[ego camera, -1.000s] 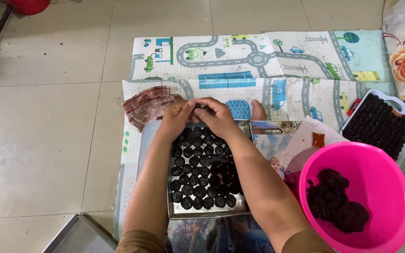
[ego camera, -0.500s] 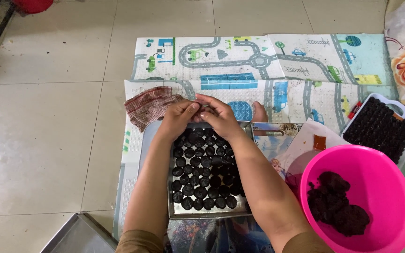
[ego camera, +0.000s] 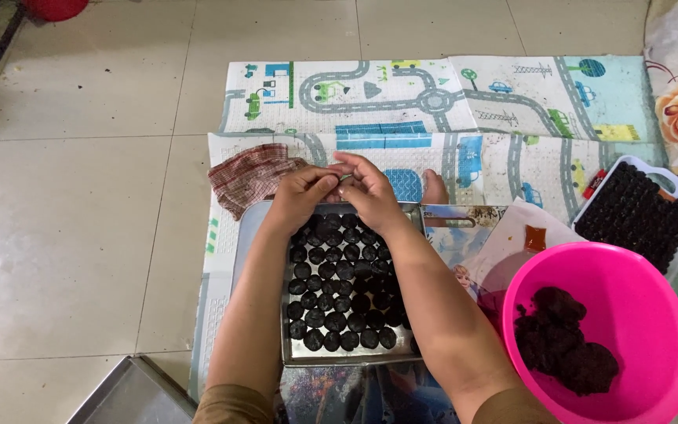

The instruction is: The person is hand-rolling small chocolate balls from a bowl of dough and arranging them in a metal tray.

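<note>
Both hands have lifted slightly off the metal tray (ego camera: pixel 276 235), meeting above its far edge. Left hand (ego camera: pixel 301 191) and right hand (ego camera: pixel 368 188) pinch a small dark piece (ego camera: pixel 344 177) between pressed fingertips; dark balls (ego camera: pixel 339 290) fill rows beneath, suggesting shaping continues.

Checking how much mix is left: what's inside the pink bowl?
The pink bowl holds one dark, lumpy mass against its near-left side. The bowl's nearest part runs out of frame.

floor: pale square tiles (ego camera: pixel 80 235) | cover: road-print play mat (ego camera: pixel 402 102) | light: even
</note>
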